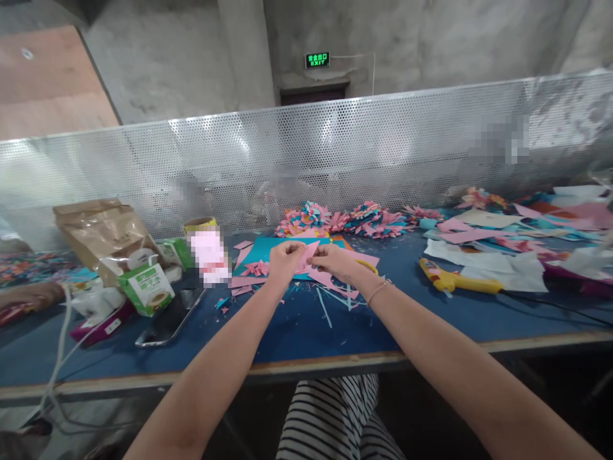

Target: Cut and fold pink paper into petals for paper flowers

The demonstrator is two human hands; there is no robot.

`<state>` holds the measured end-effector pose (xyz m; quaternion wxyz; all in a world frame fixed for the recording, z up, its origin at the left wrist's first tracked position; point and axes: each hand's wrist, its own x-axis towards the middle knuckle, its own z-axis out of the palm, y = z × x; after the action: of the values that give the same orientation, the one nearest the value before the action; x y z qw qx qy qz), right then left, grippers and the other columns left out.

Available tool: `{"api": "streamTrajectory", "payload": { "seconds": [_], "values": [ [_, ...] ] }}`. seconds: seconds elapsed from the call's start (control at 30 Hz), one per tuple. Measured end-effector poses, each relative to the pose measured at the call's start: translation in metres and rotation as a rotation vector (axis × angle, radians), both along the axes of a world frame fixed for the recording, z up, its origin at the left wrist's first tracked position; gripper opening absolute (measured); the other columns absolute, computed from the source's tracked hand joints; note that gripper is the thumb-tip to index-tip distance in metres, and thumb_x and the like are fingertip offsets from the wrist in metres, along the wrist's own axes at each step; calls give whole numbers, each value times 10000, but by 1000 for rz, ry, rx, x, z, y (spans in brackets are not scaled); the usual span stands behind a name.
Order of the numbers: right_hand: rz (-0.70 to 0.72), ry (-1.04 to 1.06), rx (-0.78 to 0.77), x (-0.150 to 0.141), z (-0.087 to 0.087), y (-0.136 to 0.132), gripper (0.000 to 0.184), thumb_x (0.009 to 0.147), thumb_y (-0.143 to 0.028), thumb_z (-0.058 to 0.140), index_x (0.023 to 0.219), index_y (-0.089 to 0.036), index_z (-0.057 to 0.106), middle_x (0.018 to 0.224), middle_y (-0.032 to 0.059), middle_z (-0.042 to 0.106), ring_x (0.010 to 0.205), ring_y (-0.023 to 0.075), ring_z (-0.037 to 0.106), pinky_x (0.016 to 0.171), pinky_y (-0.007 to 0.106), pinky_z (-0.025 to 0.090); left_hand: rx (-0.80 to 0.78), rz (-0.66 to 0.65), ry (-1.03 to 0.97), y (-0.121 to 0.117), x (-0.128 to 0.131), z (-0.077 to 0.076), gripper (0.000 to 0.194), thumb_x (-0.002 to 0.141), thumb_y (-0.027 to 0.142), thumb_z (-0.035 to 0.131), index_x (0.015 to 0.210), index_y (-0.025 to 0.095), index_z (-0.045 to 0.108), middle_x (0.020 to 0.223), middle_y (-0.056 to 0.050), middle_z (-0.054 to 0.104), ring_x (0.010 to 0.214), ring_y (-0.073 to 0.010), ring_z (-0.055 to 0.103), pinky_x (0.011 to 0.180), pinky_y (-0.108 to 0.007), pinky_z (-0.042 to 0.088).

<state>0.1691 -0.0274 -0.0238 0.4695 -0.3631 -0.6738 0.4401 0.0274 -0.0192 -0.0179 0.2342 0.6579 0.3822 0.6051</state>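
Both my hands meet over the middle of the blue table, holding a piece of pink paper [310, 252] between them. My left hand [285, 257] pinches its left side, and the fingers of my right hand [330, 260] are closed on its right edge. Beneath them lies a teal sheet [258, 249]. A small pink paper flower [257, 268] rests on that sheet, left of my left hand. The yellow handle of what look like scissors [368, 265] shows just past my right wrist. Pink and pale blue paper strips [324, 306] lie scattered in front of my hands.
Fringed paper flowers [376, 220] are heaped at the back. A yellow glue gun [460, 281] with a black cord lies right, near white paper [483, 259]. Left are a phone [167, 322], a green box [146, 289] and a brown bag [103, 236]. Another person's hand [33, 300] is far left.
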Motion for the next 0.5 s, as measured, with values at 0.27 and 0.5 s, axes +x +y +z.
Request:
{"api": "streamTrajectory", "payload": {
  "seconds": [0.27, 0.5],
  "values": [
    [2, -113, 43, 3, 3, -2, 97, 599, -229, 555, 644, -153, 515, 595, -21, 510, 512, 65, 444, 475, 196, 355, -7, -2, -29, -2, 2, 0, 158, 629, 289, 605, 700, 152, 639, 686, -23, 636, 658, -142, 568, 659, -276, 443],
    [48, -165, 72, 3, 6, -7, 90, 580, -212, 563, 633, -153, 521, 561, -28, 507, 493, 67, 442, 471, 204, 345, 12, 2, -52, 1, 2, -1, 159, 641, 290, 596, 714, 155, 637, 692, -22, 639, 668, -140, 573, 668, -267, 445]
  ]
}}
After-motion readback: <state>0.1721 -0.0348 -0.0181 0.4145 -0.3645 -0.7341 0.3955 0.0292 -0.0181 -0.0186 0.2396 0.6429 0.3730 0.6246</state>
